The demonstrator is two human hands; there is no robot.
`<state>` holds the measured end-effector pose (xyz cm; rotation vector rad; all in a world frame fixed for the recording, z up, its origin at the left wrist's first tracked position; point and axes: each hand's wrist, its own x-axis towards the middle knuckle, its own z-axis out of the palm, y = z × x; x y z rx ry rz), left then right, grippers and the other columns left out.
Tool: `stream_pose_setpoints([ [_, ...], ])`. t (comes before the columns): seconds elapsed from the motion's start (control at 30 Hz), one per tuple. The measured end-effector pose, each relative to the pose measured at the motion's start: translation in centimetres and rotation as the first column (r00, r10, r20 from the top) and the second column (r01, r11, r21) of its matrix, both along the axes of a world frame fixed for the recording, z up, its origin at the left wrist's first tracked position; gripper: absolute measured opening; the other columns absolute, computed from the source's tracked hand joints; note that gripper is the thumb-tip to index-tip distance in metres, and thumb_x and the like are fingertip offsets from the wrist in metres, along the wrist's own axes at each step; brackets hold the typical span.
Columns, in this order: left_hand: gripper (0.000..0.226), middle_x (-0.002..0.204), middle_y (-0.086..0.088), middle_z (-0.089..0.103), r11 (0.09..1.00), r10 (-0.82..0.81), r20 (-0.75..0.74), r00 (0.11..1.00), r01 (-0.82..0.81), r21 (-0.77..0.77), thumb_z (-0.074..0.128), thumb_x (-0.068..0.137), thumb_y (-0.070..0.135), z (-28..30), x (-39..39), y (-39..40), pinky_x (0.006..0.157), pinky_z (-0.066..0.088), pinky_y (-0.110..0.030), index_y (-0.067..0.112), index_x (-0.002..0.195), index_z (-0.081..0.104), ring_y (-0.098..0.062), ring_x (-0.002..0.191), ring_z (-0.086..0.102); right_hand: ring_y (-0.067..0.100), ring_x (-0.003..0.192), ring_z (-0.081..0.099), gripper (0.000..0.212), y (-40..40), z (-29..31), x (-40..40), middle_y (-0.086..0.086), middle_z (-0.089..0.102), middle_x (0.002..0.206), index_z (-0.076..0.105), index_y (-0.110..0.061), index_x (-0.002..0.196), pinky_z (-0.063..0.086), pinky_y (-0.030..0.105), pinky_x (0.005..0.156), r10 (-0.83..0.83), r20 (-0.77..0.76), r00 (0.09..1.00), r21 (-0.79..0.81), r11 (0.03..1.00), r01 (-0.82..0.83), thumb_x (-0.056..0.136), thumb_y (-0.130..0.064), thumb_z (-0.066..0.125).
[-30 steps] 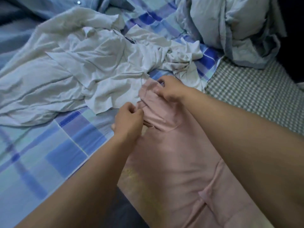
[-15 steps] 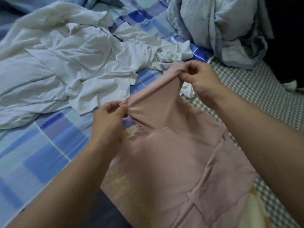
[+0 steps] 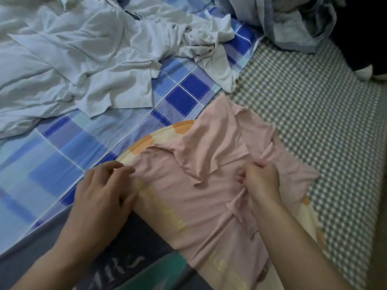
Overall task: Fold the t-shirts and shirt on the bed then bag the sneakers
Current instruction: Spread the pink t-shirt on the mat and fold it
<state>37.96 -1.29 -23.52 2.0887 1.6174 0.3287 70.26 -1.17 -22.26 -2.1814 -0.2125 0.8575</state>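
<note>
Head view: the pink t-shirt (image 3: 201, 185), lifted by its top edge half a second ago, now lies flat on the bed (image 3: 62, 155). My left hand (image 3: 104, 193) presses its left edge with fingers straight. My right hand (image 3: 261, 183) pinches a fold, fingers curled.

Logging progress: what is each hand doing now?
Left hand: open, fingers resting on the pink cotton t-shirt.
Right hand: gripping a fold of it.

yellow print on pink t-shirt (image 3: 201, 185) blurred unreadable, white garments (image 3: 88, 59) cut off at left edge
</note>
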Motion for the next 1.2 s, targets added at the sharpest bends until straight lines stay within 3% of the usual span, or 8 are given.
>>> stream_pose_setpoints([
  [0.1, 0.05, 0.108, -0.017, 0.059, 0.988, 0.143, -0.136, 0.98, -0.149, -0.037, 0.084, 0.078, 0.022, 0.7, -3.2, -2.0, 0.081, 0.047, -0.056, 0.01, 0.122, 0.063, -0.043, 0.099, 0.054, 0.014, 0.055, 0.043, 0.018, 0.9, 0.5, -3.6, 0.0, 0.048, 0.056, 0.058, -0.013, 0.076, 0.045, 0.025, 0.053, -0.131, -0.404, 0.905, -0.087, 0.991, 0.105, 0.093, -0.011, 0.061],
  [0.27, 0.04, 0.093, -0.014, 0.069, 0.965, 0.184, -0.313, 0.932, -0.232, -0.124, 0.084, 0.078, 0.031, 1.9, -8.8, -5.1, 0.069, 0.052, -0.048, 0.014, 0.107, 0.062, -0.04, 0.083, 0.069, 0.018, 0.07, 0.057, 0.018, 4.2, 0.9, -6.2, 0.0, 0.063, 0.071, 0.063, -0.014, 0.085, 0.04, 0.025, 0.061, -0.185, -0.537, 0.823, -0.14, 0.982, 0.129, 0.096, -0.028, 0.064],
  [0.33, 0.031, 0.082, -0.012, 0.069, 0.955, 0.213, -0.312, 0.926, -0.265, -0.135, 0.082, 0.08, 0.033, 2.3, -10.3, -6.1, 0.063, 0.048, -0.042, 0.017, 0.096, 0.06, -0.039, 0.074, 0.069, 0.029, 0.096, 0.066, 0.024, 5.0, 1.4, -6.5, 0.003, 0.067, 0.073, 0.07, -0.015, 0.074, 0.052, 0.04, 0.088, -0.022, -0.571, 0.821, -0.063, 0.998, -0.018, 0.077, -0.037, 0.075],
  [0.4, 0.028, 0.069, -0.01, 0.066, 0.954, 0.212, -0.289, 0.934, -0.262, -0.146, 0.081, 0.083, 0.03, 2.6, -11.9, -7.2, 0.056, 0.042, -0.038, 0.019, 0.084, 0.055, -0.039, 0.066, 0.066, 0.031, 0.104, 0.066, 0.022, 5.6, 2.7, -6.8, 0.003, 0.071, 0.084, 0.078, -0.02, 0.078, 0.052, 0.047, 0.099, 0.137, -0.538, 0.832, 0.035, 0.989, -0.141, 0.064, -0.037, 0.078],
  [0.73, 0.036, 0.068, 0.002, 0.064, 0.985, -0.011, -0.148, 0.989, 0.037, 0.17, 0.042, 0.1, 0.043, 10.7, -10.7, -19.1, 0.046, 0.047, -0.037, 0.02, 0.084, 0.065, -0.028, 0.056, 0.065, 0.018, 0.098, 0.068, 0.028, 1.4, 7.8, 2.4, 0.008, 0.069, 0.11, 0.061, -0.005, 0.11, 0.058, 0.029, 0.086, -0.046, 0.194, 0.98, 0.419, 0.907, -0.04, 0.094, -0.024, 0.048],
  [0.9, 0.045, 0.066, 0.007, 0.061, 0.984, -0.173, -0.137, 0.975, 0.177, 0.023, 0.023, 0.107, 0.051, 8.1, -4.4, -27.5, 0.038, 0.029, -0.027, 0.028, 0.086, 0.056, -0.019, 0.048, 0.061, 0.02, 0.118, 0.06, 0.049, -6.8, 3.4, 6.5, 0.006, 0.056, 0.137, 0.041, -0.005, 0.147, 0.052, 0.029, 0.098, -0.077, 0.114, 0.991, 0.238, 0.97, 0.048, 0.102, -0.025, 0.047],
  [1.07, 0.027, 0.082, 0.001, 0.066, 0.977, -0.208, -0.256, 0.944, 0.186, -0.107, 0.044, 0.085, 0.04, 2.7, -1.7, -30.4, 0.034, 0.033, -0.028, 0.021, 0.092, 0.062, -0.022, 0.053, 0.064, 0.03, 0.104, 0.072, 0.051, -9.6, -2.1, 9.5, 0.011, 0.071, 0.118, 0.053, -0.016, 0.136, 0.062, 0.042, 0.075, 0.069, -0.138, 0.988, 0.139, 0.989, -0.049, 0.086, -0.011, 0.06],
  [1.2, 0.021, 0.067, 0.0, 0.057, 0.984, -0.179, -0.21, 0.961, 0.173, -0.049, 0.045, 0.091, 0.036, 3.7, -1.7, -31.3, 0.038, 0.027, -0.028, 0.018, 0.081, 0.053, -0.028, 0.047, 0.058, 0.019, 0.108, 0.066, 0.048, -8.8, -1.3, 10.7, 0.004, 0.063, 0.126, 0.047, -0.018, 0.138, 0.058, 0.04, 0.093, 0.011, -0.029, 1.0, 0.241, 0.97, -0.004, 0.091, -0.029, 0.051],
])
